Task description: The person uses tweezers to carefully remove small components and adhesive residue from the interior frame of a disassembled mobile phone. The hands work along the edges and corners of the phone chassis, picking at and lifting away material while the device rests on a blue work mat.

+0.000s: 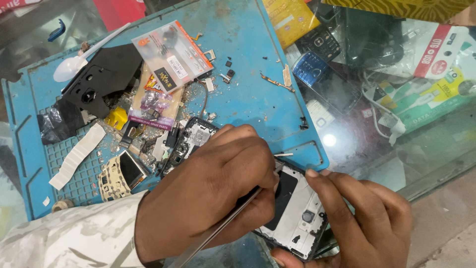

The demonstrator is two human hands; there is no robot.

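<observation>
Two bare hands are seen in the head view, both busy at an opened phone frame (297,213) near the bottom edge, partly over the lower right corner of a blue work mat (248,44). The left hand (213,193), with a pale patterned sleeve (64,243) at its wrist, is laid over the frame's left part, and its fingers are closed around a thin metal tool (218,228) that runs slantwise under the palm toward the frame. The right hand (362,218) is wrapped about the frame's lower right edge; its fingers are clamped on the frame, one fingertip (312,173) pressed at the top rim. The frame is shown with a white inner plate and a dark square area.

On the mat, a second stripped phone housing (191,141) is seen just beside the left hand. Farther left lie a small circuit part with a screen (121,173), a white strip (77,156), a black cover piece (104,74), a white plastic spoon (79,59) and packets of spare parts (171,54). On the glass surface (421,144) to the right, a blue keypad phone (315,69) and packaged cables (431,94) are visible.
</observation>
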